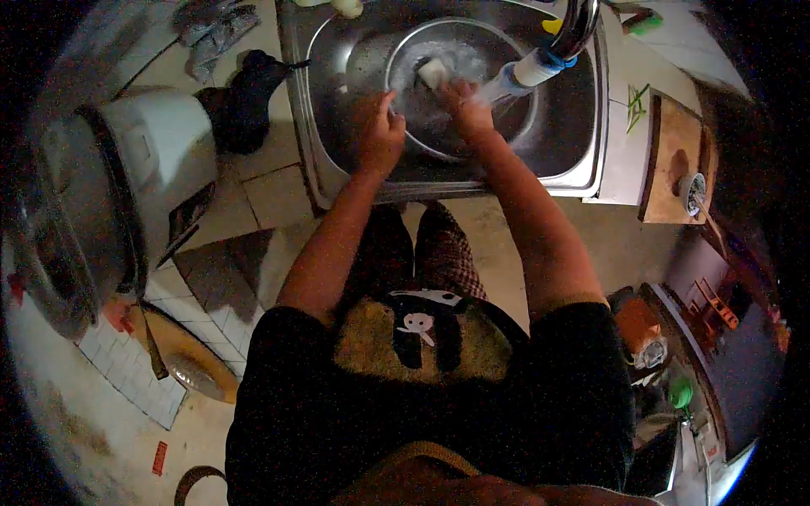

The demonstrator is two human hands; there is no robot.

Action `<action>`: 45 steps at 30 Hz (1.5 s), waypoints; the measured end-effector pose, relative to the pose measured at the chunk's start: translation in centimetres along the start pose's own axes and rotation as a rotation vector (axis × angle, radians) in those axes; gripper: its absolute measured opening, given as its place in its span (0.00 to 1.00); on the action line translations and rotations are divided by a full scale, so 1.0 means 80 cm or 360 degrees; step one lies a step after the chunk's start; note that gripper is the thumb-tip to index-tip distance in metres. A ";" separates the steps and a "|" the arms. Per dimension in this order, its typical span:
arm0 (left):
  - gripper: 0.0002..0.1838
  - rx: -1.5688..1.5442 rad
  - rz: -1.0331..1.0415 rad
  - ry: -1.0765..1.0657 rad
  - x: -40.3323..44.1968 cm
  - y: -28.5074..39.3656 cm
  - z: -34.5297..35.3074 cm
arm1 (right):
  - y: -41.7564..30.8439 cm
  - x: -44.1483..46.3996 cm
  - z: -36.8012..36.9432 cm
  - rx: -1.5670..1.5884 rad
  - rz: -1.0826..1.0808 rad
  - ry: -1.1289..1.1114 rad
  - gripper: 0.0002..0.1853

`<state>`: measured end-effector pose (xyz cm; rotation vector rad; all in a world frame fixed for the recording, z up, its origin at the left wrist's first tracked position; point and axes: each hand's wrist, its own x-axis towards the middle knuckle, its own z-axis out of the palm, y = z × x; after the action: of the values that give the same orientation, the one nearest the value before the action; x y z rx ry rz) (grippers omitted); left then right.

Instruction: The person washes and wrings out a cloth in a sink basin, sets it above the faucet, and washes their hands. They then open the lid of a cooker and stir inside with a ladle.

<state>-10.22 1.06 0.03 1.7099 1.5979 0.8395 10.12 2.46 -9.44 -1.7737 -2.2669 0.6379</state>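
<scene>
A metal sink (337,63) lies in front of me, and a large round bowl (533,126) stands in it. My right hand (469,110) reaches into the bowl, beside a small whitish piece (434,73); its fingers are blurred, and whether they touch the piece is unclear. Over the bowl's left edge is my left hand (384,131), fingers apart and nothing held. The faucet (579,29) comes in from the upper right, with a blue and white nozzle (533,69) above the bowl. Water sprays from it near my right hand.
Left of the sink lie a dark cloth-like item (253,93) and a crumpled grey bag (215,34), near a large white appliance (164,139). On the right are green strips (636,108), a wooden board (666,160) and a small strainer (693,192). A pale item sits at the sink's back edge.
</scene>
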 end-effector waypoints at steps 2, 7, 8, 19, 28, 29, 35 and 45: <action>0.18 -0.0044 -0.0008 -0.0084 -0.001 -0.012 -0.001 | -0.009 -0.002 0.004 -0.0144 -0.0065 0.0064 0.26; 0.17 -0.0059 -0.0129 -0.0023 0.047 0.011 -0.090 | -0.071 0.015 -0.055 0.0472 0.0222 0.0030 0.17; 0.17 0.0269 -0.0167 -0.0022 0.055 0.014 -0.115 | -0.077 0.020 -0.055 0.0479 0.0218 0.0025 0.17; 0.20 0.0101 0.0215 0.0405 0.131 -0.059 -0.190 | -0.183 0.183 -0.018 0.2113 0.0363 0.1052 0.21; 0.20 -0.0598 0.0262 0.0334 0.084 -0.066 -0.169 | -0.226 0.016 0.053 0.0429 -0.0522 0.0069 0.22; 0.20 -0.0842 0.0130 0.0311 0.081 -0.070 -0.169 | -0.214 -0.002 0.056 0.0315 -0.0636 0.0050 0.22; 0.20 -0.0526 0.0363 0.0274 0.068 -0.054 -0.196 | -0.233 0.059 0.006 0.1009 -0.0003 -0.0393 0.23; 0.20 -0.0565 0.0224 0.0224 0.056 -0.047 -0.197 | -0.268 0.171 -0.074 0.1394 0.0314 0.0288 0.11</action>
<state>-24.94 6.23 6.40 1.5458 1.3287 1.2559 -9.90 12.74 3.84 -1.4972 -1.3496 1.2055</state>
